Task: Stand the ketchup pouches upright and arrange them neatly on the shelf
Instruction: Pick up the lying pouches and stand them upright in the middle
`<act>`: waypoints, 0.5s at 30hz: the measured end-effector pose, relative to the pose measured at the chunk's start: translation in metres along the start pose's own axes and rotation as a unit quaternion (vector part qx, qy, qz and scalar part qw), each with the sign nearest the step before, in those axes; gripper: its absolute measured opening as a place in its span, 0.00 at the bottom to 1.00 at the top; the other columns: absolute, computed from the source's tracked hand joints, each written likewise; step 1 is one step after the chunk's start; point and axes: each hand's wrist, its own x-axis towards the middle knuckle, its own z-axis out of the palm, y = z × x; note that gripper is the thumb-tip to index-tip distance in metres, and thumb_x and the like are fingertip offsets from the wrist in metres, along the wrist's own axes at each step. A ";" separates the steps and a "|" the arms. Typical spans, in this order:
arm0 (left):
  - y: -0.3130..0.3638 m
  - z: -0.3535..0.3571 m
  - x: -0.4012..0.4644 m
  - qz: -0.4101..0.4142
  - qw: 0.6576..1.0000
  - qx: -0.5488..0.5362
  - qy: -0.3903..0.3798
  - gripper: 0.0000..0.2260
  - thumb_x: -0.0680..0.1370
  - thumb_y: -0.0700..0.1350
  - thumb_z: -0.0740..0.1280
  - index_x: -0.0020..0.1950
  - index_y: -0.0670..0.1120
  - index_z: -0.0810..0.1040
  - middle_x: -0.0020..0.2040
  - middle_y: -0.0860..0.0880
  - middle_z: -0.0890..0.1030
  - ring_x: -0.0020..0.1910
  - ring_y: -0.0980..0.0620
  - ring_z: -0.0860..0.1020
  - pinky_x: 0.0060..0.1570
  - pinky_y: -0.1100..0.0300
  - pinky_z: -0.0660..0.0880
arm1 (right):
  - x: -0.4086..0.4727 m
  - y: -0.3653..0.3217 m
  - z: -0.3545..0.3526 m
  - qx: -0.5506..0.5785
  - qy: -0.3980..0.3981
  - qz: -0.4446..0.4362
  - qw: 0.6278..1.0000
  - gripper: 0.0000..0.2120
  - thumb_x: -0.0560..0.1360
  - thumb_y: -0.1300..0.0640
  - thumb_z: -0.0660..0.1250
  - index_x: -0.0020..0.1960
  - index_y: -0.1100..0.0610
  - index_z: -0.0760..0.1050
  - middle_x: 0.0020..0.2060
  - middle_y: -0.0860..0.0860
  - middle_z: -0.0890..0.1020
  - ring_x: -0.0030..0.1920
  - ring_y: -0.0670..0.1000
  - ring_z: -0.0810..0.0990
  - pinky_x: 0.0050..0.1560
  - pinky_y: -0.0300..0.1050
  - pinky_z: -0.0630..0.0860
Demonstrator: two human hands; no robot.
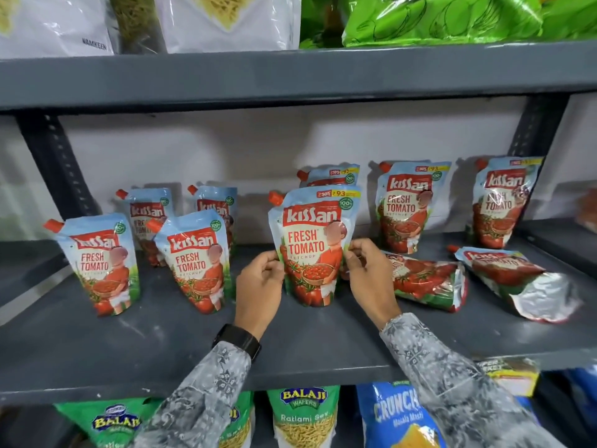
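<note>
Several ketchup pouches, red and pale blue with red spouts, are on the grey shelf [161, 344]. An upright pouch [311, 244] stands in the middle. My left hand [260, 286] pinches its left edge and my right hand [366, 273] pinches its right edge. To the left, two pouches stand in front [100, 263] [197, 263] with two more behind them. Another stands behind the held one [332, 176]. Further right, two stand at the back [407, 208] [502, 202]. Two pouches lie flat at the right [426, 279] [517, 279].
A grey shelf board [290, 76] above carries white snack bags and green bags. Below the shelf's front edge stand green wafer bags [302, 412] and a blue snack bag [394, 415]. Slotted uprights stand at the back left [58, 166] and back right [536, 130].
</note>
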 end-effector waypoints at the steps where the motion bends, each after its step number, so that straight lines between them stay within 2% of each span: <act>1: 0.001 0.000 -0.002 0.002 1.000 0.002 0.005 0.10 0.82 0.40 0.66 0.57 0.54 0.82 0.50 0.52 0.87 0.51 0.50 0.86 0.57 0.45 0.83 | -0.001 -0.001 0.000 0.001 -0.003 0.002 1.000 0.06 0.83 0.60 0.66 0.52 0.51 0.79 0.45 0.48 0.86 0.47 0.51 0.86 0.49 0.62 0.85; 4: 0.006 -0.003 -0.004 0.001 0.999 -0.002 0.038 0.09 0.83 0.40 0.65 0.60 0.50 0.81 0.52 0.51 0.86 0.51 0.48 0.85 0.57 0.42 0.83 | -0.004 -0.006 -0.009 -0.017 0.011 -0.009 1.000 0.05 0.82 0.60 0.67 0.57 0.52 0.79 0.47 0.47 0.86 0.47 0.46 0.86 0.49 0.52 0.85; 6: 0.014 -0.007 -0.009 0.007 0.995 -0.016 0.096 0.09 0.83 0.41 0.66 0.61 0.48 0.81 0.51 0.49 0.85 0.48 0.46 0.85 0.55 0.39 0.83 | -0.006 -0.014 -0.027 -0.047 0.034 -0.043 0.997 0.09 0.81 0.60 0.67 0.59 0.51 0.79 0.45 0.42 0.85 0.45 0.42 0.85 0.47 0.41 0.82; 8: 0.026 -0.007 -0.024 0.028 0.985 -0.039 0.163 0.06 0.82 0.47 0.67 0.58 0.51 0.80 0.47 0.51 0.83 0.45 0.44 0.83 0.51 0.39 0.82 | -0.003 -0.024 -0.057 -0.074 0.064 -0.088 0.991 0.10 0.79 0.61 0.68 0.59 0.50 0.80 0.44 0.39 0.84 0.46 0.41 0.85 0.47 0.34 0.80; 10: 0.042 0.000 -0.048 0.053 0.979 -0.069 0.186 0.05 0.80 0.53 0.67 0.54 0.56 0.80 0.42 0.53 0.81 0.41 0.47 0.80 0.44 0.43 0.80 | 0.012 -0.031 -0.090 -0.135 0.091 -0.122 0.979 0.09 0.78 0.60 0.68 0.55 0.50 0.82 0.44 0.41 0.86 0.46 0.43 0.85 0.49 0.39 0.81; 11: 0.050 0.008 -0.061 0.056 0.982 -0.084 0.161 0.04 0.79 0.54 0.68 0.51 0.57 0.80 0.40 0.54 0.81 0.38 0.50 0.79 0.40 0.47 0.79 | 0.024 -0.033 -0.106 -0.180 0.086 -0.122 0.972 0.08 0.78 0.60 0.68 0.53 0.51 0.83 0.45 0.44 0.87 0.47 0.47 0.86 0.51 0.45 0.82; 13: 0.064 0.036 -0.080 0.013 0.992 -0.099 0.072 0.05 0.75 0.53 0.69 0.48 0.57 0.83 0.37 0.54 0.82 0.33 0.55 0.78 0.32 0.57 0.78 | 0.054 -0.034 -0.131 -0.281 0.021 -0.080 0.956 0.10 0.78 0.59 0.66 0.52 0.54 0.85 0.51 0.51 0.89 0.51 0.56 0.86 0.56 0.52 0.83; 15: 0.075 0.075 -0.089 -0.115 0.984 -0.135 -0.004 0.05 0.76 0.48 0.70 0.47 0.54 0.86 0.40 0.51 0.85 0.33 0.56 0.82 0.31 0.60 0.80 | 0.082 -0.027 -0.146 -0.364 -0.102 0.006 0.926 0.13 0.80 0.57 0.63 0.58 0.57 0.85 0.60 0.57 0.86 0.59 0.60 0.84 0.61 0.53 0.80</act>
